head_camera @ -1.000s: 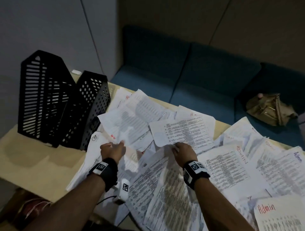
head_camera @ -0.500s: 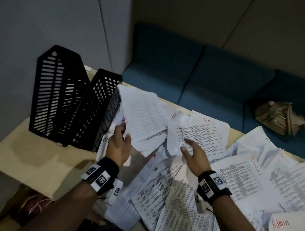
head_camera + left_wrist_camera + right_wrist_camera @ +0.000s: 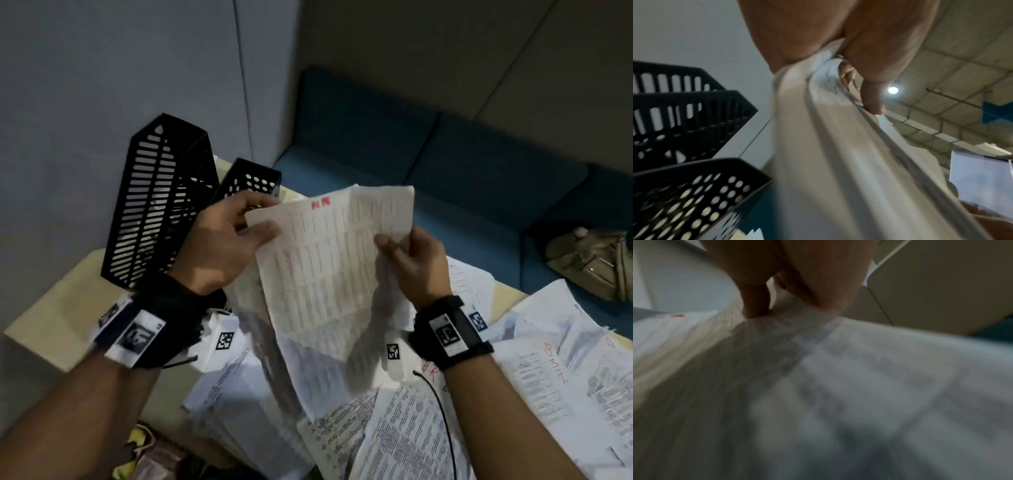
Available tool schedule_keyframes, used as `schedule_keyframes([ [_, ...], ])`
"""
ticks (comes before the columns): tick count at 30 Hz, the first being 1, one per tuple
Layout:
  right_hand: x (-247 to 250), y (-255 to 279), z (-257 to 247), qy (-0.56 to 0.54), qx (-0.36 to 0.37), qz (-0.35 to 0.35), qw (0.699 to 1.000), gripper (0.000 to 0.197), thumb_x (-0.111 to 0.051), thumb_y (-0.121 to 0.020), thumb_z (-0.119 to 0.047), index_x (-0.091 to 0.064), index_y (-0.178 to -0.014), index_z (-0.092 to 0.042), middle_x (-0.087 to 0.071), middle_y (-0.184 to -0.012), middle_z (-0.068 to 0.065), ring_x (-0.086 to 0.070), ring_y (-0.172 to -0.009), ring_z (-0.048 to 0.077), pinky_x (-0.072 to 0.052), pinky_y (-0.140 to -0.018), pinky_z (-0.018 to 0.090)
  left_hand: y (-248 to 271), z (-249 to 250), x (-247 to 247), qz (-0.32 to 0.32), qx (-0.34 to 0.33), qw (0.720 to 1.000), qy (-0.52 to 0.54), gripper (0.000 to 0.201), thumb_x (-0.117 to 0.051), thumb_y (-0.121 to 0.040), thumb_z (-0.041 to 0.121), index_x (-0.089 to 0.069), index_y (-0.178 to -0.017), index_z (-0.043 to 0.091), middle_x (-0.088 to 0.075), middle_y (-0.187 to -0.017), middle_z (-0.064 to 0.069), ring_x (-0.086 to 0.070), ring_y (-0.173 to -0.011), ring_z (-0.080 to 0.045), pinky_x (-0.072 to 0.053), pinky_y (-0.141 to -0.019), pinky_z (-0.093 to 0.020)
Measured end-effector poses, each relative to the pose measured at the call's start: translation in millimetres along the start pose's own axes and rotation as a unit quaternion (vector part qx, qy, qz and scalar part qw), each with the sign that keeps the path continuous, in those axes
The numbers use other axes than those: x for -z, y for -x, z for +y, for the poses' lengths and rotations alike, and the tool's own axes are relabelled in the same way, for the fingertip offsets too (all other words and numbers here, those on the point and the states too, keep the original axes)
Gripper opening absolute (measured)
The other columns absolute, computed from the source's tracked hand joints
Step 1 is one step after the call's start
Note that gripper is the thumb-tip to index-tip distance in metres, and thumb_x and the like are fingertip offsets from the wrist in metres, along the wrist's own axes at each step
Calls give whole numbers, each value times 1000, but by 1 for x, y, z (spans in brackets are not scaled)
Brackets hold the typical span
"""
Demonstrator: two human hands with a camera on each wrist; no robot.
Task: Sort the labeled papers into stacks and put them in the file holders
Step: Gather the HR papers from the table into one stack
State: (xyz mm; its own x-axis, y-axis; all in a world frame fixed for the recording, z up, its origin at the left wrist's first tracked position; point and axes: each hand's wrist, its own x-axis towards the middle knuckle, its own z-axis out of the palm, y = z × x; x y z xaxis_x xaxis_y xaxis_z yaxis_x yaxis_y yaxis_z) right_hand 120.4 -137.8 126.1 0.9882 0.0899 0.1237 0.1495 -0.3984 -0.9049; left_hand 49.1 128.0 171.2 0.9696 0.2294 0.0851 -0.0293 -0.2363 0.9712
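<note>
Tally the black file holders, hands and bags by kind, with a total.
Black plastic file holders: 2 (slotted holder, round-holed holder)
Hands gripping the white printed paper: 2 (left hand, right hand)
Khaki fabric bag on the blue sofa: 1
Total: 5

1. The room around me is dim, the head view grainy.
2. A ceiling lamp (image 3: 893,90) glows above my left wrist.
3. My right wrist view is smeared with blur.
4. Edges bend outward.

Both forearms raised, converging mid-view. Left hand (image 3: 219,245) up, thumb and fingers pinching sheet (image 3: 329,260) at its left edge. Right hand (image 3: 416,262) pinching right edge, fingers curled. Black camera bands on both wrists.
</note>
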Motion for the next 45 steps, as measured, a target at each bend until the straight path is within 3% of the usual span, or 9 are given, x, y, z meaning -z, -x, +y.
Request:
schedule_keyframes([
  [6,6,16,52,-18,-74,88,993,10,-67,-86,-25,-67,-94,-19,-71,-85,-2,-66,-76,10,-52,-64,25,-6,-74,-17,-110,130,984,-48,43,-75,-77,5,-63,-96,42,-66,-116,3,-60,-113,-12,-52,-93,-27],
  [11,16,46,98,82,-151,-28,985,17,-73,-81,-19,-64,-96,-18,-72,-96,0,-67,-89,20,-54,-81,37,6,-104,-44,-31,192,981,-6,33,-80,-74,20,-68,-103,11,-72,-102,-5,-68,-93,-14,-54,-79,-22],
  [15,11,80,106,47,-175,-127,975,31,-72,-79,-42,-66,-105,-26,-71,-98,-17,-65,-91,-1,-49,-72,16,12,-107,-66,-9,209,977,41,23,-85,-68,13,-67,-83,9,-69,-81,-2,-67,-69,-8,-56,-66,-23],
  [20,-16,99,115,-34,-238,-20,970,10,-61,-86,-27,-62,-95,-30,-69,-88,-3,-61,-80,18,-48,-69,31,22,-117,-81,8,191,978,83,10,-69,-86,25,-65,-95,26,-67,-100,3,-62,-95,-14,-48,-79,-22],
  [23,-22,104,112,-85,-249,24,965,21,-58,-92,-22,-62,-112,-21,-71,-102,3,-66,-98,22,-54,-84,40,37,-130,-82,-44,209,972,95,50,-67,-85,38,-50,-130,25,-52,-137,1,-44,-131,-15,-38,-106,-31],
  [29,-19,100,94,-64,-214,-29,974,43,-65,-87,-36,-45,-123,-26,-61,-120,-2,-59,-112,21,-51,-96,46,48,-130,-83,-135,136,981,42,64,-61,-88,-1,-41,-126,46,-57,-121,22,-53,-106,18,-46,-82,-5],
  [37,-21,89,78,-13,-123,-36,992,88,-69,-82,-36,-8,-145,-36,-16,-153,-11,-19,-143,17,-25,-115,39,45,-115,-76,-225,52,971,62,64,-56,-71,2,-53,-121,42,-54,-127,25,-48,-124,-2,-39,-102,-22],
  [41,-26,94,85,18,-104,-23,994,58,-67,-86,-33,-37,-136,-36,-44,-140,-9,-42,-124,5,-37,-98,26,54,-115,-77,-251,67,962,85,32,-55,-67,11,-63,-95,25,-66,-104,15,-58,-107,-4,-41,-88,-11],
  [45,-32,104,89,-12,-136,20,990,11,-63,-89,-11,-66,-93,-21,-69,-89,-11,-62,-81,-11,-50,-76,18,75,-127,-82,-229,83,963,119,60,-67,-80,8,-42,-132,23,-53,-127,20,-50,-116,12,-40,-90,-5],
])
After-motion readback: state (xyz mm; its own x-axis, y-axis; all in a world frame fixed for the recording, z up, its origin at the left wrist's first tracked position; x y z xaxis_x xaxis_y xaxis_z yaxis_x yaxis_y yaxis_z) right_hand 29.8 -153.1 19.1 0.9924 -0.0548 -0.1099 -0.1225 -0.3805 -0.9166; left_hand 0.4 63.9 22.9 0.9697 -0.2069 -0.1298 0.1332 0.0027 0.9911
